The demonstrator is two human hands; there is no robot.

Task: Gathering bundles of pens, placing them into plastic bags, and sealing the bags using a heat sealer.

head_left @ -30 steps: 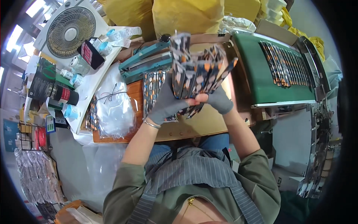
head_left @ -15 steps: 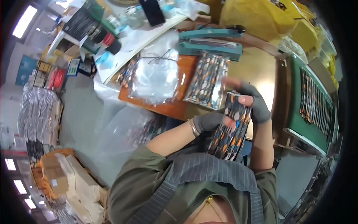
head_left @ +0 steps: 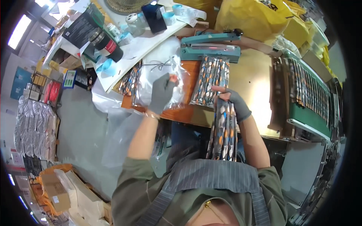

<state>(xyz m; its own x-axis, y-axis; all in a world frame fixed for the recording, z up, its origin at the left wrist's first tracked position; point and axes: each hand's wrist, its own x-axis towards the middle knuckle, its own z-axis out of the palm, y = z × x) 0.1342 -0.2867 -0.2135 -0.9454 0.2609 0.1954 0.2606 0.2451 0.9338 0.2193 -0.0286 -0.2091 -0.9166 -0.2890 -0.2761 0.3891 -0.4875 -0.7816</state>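
My right hand (head_left: 235, 104) grips the upper end of a bundle of long thin patterned strips (head_left: 223, 132), black with orange, white and blue marks. The bundle hangs upright before my apron. Over a stack of clear plastic bags (head_left: 151, 92) is my left hand (head_left: 164, 92), its fingers curled at the bags; whether they pinch one is hidden. Both hands wear grey fingerless gloves. Between them, farther back, a bagged bundle of similar strips (head_left: 211, 81) lies on the table. A teal bar heat sealer (head_left: 211, 51) stands behind it.
Rows of patterned strips (head_left: 311, 86) rest on a green board (head_left: 311, 118) at the right. A white side table (head_left: 130, 56) at the left holds a black bottle (head_left: 107, 45), a phone (head_left: 154, 19) and tape rolls. Yellow bags (head_left: 252, 19) stand at the back.
My left hand has let go of the bundle of strips and moved left to the clear bags. My right hand keeps the bundle, which now hangs straighter.
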